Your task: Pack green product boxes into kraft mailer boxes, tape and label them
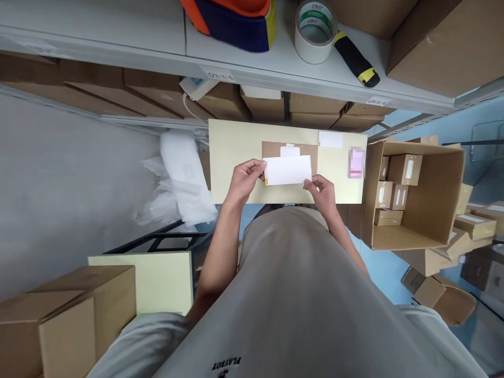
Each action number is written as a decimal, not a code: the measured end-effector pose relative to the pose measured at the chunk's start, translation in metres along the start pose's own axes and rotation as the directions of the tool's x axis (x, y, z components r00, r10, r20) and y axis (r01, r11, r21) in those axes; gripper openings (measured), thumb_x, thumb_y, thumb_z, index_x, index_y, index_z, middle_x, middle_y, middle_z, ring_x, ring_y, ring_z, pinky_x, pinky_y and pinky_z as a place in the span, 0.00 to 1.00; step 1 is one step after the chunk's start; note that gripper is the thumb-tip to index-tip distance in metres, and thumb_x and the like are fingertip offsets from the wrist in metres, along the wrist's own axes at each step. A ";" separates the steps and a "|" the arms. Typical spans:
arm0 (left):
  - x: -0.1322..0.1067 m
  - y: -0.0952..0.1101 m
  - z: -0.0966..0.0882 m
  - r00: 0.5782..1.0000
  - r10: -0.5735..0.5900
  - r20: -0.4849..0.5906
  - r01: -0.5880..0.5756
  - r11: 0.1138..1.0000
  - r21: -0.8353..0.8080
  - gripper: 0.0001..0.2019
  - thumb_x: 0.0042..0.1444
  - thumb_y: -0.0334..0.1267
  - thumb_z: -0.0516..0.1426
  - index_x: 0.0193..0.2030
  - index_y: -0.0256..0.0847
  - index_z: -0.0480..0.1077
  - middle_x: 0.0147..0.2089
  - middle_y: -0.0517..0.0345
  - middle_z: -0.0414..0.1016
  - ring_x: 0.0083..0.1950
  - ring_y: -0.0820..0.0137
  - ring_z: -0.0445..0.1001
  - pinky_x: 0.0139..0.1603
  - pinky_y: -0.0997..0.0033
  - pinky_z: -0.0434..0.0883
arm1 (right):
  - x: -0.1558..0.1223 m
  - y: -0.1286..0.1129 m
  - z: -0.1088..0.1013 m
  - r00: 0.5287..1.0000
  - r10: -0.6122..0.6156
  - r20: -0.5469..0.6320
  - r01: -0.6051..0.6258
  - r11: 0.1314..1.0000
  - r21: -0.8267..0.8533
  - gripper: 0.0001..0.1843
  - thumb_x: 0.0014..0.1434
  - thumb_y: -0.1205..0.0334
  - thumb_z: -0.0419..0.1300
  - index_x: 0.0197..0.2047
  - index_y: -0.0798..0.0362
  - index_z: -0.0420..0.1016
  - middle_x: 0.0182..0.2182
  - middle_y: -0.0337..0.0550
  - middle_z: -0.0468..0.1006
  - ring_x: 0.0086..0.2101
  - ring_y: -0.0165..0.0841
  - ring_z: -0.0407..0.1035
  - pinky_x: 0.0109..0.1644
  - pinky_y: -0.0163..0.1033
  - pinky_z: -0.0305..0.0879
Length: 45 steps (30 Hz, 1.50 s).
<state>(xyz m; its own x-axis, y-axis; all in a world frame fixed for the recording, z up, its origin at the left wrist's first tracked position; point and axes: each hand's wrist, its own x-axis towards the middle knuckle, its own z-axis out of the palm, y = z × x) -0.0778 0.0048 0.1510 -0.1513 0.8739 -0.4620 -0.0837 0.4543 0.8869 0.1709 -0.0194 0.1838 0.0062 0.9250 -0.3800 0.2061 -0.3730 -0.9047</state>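
Note:
Between my two hands is a white rectangular label (288,170) with a small yellow mark at its lower left corner. My left hand (247,181) pinches its left edge, and my right hand (322,192) pinches the lower right corner. Behind the label, partly hidden by it, lies a flat brown cardboard box (271,149) with a small white sticker (290,151) on it. This box rests on a pale yellow tabletop (230,152). Farther right on the tabletop are another white label (331,139) and a blurred pink item (356,163).
A large open carton (417,239) holding several small boxes stands right of the table. Bubble wrap (185,168) hangs at the left. On the shelf above sit a tape roll (315,34), a black-and-yellow utility knife (356,59) and an orange-and-blue object (236,23).

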 end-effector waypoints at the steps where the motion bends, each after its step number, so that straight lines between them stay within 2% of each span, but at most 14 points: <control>1: -0.001 0.000 -0.003 1.000 -0.001 -0.014 0.002 0.999 0.037 0.24 0.59 0.63 0.73 0.34 0.43 0.80 0.36 0.53 0.83 0.35 0.69 0.77 0.40 0.69 0.77 | -0.004 -0.004 0.004 0.999 -0.033 -0.011 0.033 0.999 -0.038 0.26 0.63 0.33 0.70 0.30 0.45 0.74 0.29 0.38 0.81 0.35 0.36 0.71 0.48 0.45 0.71; 3: -0.006 0.003 -0.006 0.996 0.034 -0.085 -0.025 0.993 0.112 0.22 0.65 0.63 0.69 0.41 0.43 0.82 0.43 0.49 0.86 0.41 0.66 0.83 0.45 0.67 0.80 | -0.010 -0.015 0.012 0.996 -0.093 -0.019 0.090 0.991 -0.099 0.23 0.65 0.36 0.69 0.30 0.45 0.74 0.30 0.37 0.80 0.35 0.36 0.70 0.48 0.45 0.71; 5: -0.018 0.011 -0.006 0.969 0.170 -0.177 -0.136 0.972 0.192 0.22 0.69 0.62 0.67 0.51 0.43 0.84 0.54 0.45 0.88 0.52 0.61 0.86 0.53 0.63 0.83 | -0.017 -0.027 0.020 0.990 -0.140 -0.012 0.137 0.982 -0.128 0.22 0.67 0.38 0.69 0.31 0.45 0.74 0.30 0.37 0.80 0.36 0.37 0.70 0.48 0.45 0.71; 6: -0.027 0.016 -0.005 0.942 0.271 -0.198 -0.223 0.946 0.234 0.23 0.70 0.62 0.67 0.56 0.44 0.83 0.60 0.44 0.87 0.58 0.59 0.86 0.58 0.60 0.83 | -0.020 -0.032 0.025 0.987 -0.160 -0.002 0.158 0.979 -0.132 0.22 0.68 0.38 0.69 0.31 0.45 0.75 0.30 0.37 0.79 0.36 0.37 0.70 0.48 0.45 0.71; 7: -0.037 0.021 -0.005 0.911 0.372 -0.176 -0.319 0.908 0.271 0.23 0.71 0.61 0.67 0.59 0.45 0.83 0.64 0.44 0.86 0.64 0.58 0.84 0.63 0.58 0.83 | -0.023 -0.038 0.030 0.984 -0.178 0.010 0.178 0.975 -0.131 0.22 0.68 0.38 0.69 0.31 0.45 0.75 0.30 0.37 0.79 0.36 0.37 0.70 0.49 0.45 0.72; 8: -0.048 0.027 -0.005 0.887 0.453 -0.095 -0.412 0.866 0.284 0.23 0.72 0.61 0.66 0.60 0.46 0.83 0.65 0.44 0.85 0.68 0.56 0.83 0.67 0.56 0.82 | -0.026 -0.043 0.035 0.981 -0.193 0.025 0.195 0.973 -0.122 0.23 0.68 0.38 0.69 0.32 0.45 0.76 0.31 0.37 0.79 0.37 0.37 0.71 0.50 0.46 0.73; 10: -0.068 0.036 -0.006 0.827 0.555 0.092 -0.558 0.790 0.253 0.20 0.75 0.60 0.64 0.59 0.48 0.85 0.64 0.46 0.87 0.68 0.57 0.84 0.72 0.53 0.80 | -0.030 -0.052 0.046 0.975 -0.215 0.061 0.220 0.973 -0.076 0.23 0.68 0.36 0.71 0.33 0.45 0.78 0.33 0.38 0.81 0.39 0.37 0.74 0.53 0.47 0.75; 12: -0.083 0.041 -0.010 0.780 0.598 0.185 -0.625 0.750 0.216 0.19 0.78 0.58 0.61 0.59 0.49 0.86 0.63 0.49 0.88 0.66 0.58 0.86 0.72 0.52 0.81 | -0.035 -0.059 0.056 0.966 -0.239 0.095 0.240 0.971 0.002 0.23 0.67 0.35 0.73 0.35 0.44 0.80 0.36 0.39 0.83 0.42 0.38 0.77 0.55 0.48 0.77; 14: -0.090 0.043 -0.016 0.764 0.617 0.191 -0.645 0.739 0.193 0.19 0.80 0.57 0.59 0.59 0.49 0.86 0.63 0.50 0.88 0.65 0.60 0.86 0.72 0.54 0.81 | -0.040 -0.065 0.065 0.958 -0.263 0.117 0.255 0.964 0.075 0.22 0.66 0.34 0.74 0.36 0.44 0.82 0.40 0.40 0.85 0.45 0.39 0.80 0.58 0.49 0.80; 20: -0.090 0.044 -0.041 0.778 0.601 0.182 -0.625 0.769 0.131 0.17 0.77 0.57 0.63 0.57 0.52 0.88 0.60 0.52 0.89 0.63 0.60 0.88 0.70 0.53 0.83 | -0.059 -0.074 0.080 0.962 -0.239 0.131 0.229 0.970 0.087 0.20 0.67 0.34 0.73 0.43 0.42 0.86 0.43 0.41 0.87 0.48 0.40 0.83 0.60 0.53 0.84; 27: -0.091 0.050 -0.060 0.799 0.564 0.211 -0.587 0.807 0.067 0.16 0.75 0.58 0.66 0.53 0.53 0.89 0.58 0.53 0.90 0.62 0.59 0.88 0.69 0.53 0.84 | -0.068 -0.080 0.093 0.967 -0.230 0.112 0.224 0.972 0.067 0.16 0.68 0.40 0.73 0.41 0.43 0.84 0.41 0.40 0.86 0.44 0.38 0.83 0.58 0.51 0.86; 30: -0.090 0.050 -0.063 0.802 0.556 0.218 -0.579 0.813 0.061 0.17 0.74 0.60 0.66 0.52 0.53 0.89 0.57 0.53 0.90 0.62 0.59 0.88 0.69 0.52 0.84 | -0.070 -0.084 0.096 0.970 -0.222 0.100 0.219 0.975 0.039 0.17 0.69 0.39 0.72 0.40 0.44 0.83 0.40 0.40 0.85 0.43 0.38 0.82 0.57 0.51 0.87; 40: -0.089 0.051 -0.066 0.774 0.588 0.236 -0.610 0.792 0.026 0.15 0.75 0.58 0.65 0.50 0.53 0.89 0.57 0.55 0.90 0.60 0.59 0.89 0.68 0.53 0.84 | -0.074 -0.085 0.100 0.976 -0.205 0.070 0.204 0.979 0.017 0.20 0.68 0.37 0.72 0.42 0.44 0.82 0.41 0.40 0.83 0.42 0.36 0.81 0.55 0.49 0.87; 45: -0.090 0.052 -0.066 0.794 0.561 0.235 -0.587 0.808 0.051 0.18 0.75 0.61 0.64 0.50 0.53 0.89 0.56 0.55 0.91 0.61 0.58 0.88 0.68 0.52 0.84 | -0.074 -0.085 0.099 0.972 -0.216 0.091 0.215 0.976 0.018 0.23 0.69 0.32 0.72 0.44 0.43 0.83 0.42 0.40 0.84 0.43 0.37 0.81 0.56 0.51 0.88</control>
<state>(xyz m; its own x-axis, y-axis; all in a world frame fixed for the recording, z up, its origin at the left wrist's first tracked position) -0.1341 -0.0617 0.2381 0.0645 0.9891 0.1323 0.0709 -0.1367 0.9881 0.0560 -0.0636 0.2697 -0.1275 0.9732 -0.1914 0.1847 -0.1663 -0.9686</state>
